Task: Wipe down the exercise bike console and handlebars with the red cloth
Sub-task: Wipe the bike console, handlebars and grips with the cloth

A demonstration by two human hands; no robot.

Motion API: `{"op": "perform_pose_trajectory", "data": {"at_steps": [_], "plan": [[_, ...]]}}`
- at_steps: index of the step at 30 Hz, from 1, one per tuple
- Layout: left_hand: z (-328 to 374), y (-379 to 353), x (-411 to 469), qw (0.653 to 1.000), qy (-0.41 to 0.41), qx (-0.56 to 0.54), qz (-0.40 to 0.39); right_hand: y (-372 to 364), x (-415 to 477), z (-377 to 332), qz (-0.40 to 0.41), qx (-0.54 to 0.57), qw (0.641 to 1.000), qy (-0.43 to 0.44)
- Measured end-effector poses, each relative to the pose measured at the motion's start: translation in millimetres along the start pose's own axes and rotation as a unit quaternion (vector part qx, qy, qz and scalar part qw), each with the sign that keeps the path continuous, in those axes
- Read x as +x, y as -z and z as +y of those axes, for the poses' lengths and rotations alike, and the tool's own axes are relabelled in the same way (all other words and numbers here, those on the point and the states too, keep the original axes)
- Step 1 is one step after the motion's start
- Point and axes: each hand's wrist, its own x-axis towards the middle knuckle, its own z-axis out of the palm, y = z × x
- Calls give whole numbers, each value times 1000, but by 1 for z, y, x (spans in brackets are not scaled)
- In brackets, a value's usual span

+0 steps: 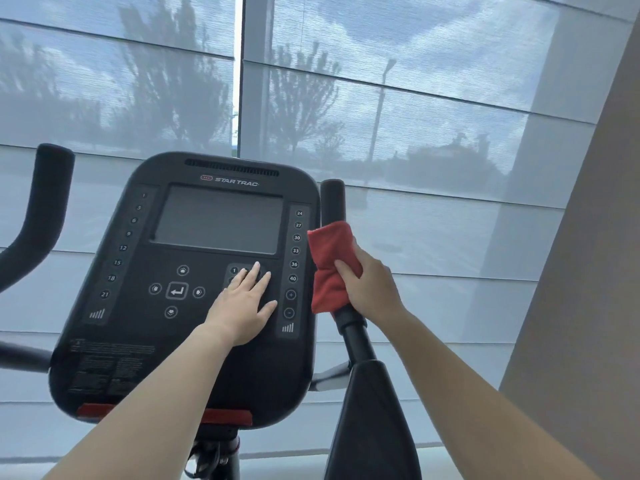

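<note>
The black exercise bike console point(145, 306) fills the middle of the head view, its grey screen point(218, 220) dark. My left hand point(242, 306) lies flat on the keypad at the console's lower right, fingers straight. The red cloth point(329, 265) is wrapped around the upright right handlebar point(333, 199), just right of the console. My right hand point(369, 284) grips the cloth and the bar through it. The black tip of that bar sticks out above the cloth. The left handlebar point(45, 206) curves up at the far left, untouched.
A wide window with translucent roller shades point(433, 116) stands right behind the bike. A beige wall or column point(588, 271) rises at the right. Below the right grip, the handlebar post widens into a black padded part point(370, 410).
</note>
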Motion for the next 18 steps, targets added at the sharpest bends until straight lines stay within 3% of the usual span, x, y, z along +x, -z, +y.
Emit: {"op": "perform_pose_trajectory", "data": {"at_steps": [4, 8, 13, 18], "plan": [[1, 0, -2, 1000, -5, -3, -4, 18, -14, 2, -51, -33, 998, 4], [-2, -1, -2, 1000, -8, -11, -13, 27, -9, -11, 50, 12, 998, 21], [-3, 0, -3, 1000, -10, -15, -18, 2, -21, -21, -115, -106, 988, 14], [-1, -1, -3, 1000, -7, -11, -20, 5, -38, -19, -157, -164, 973, 28]]}}
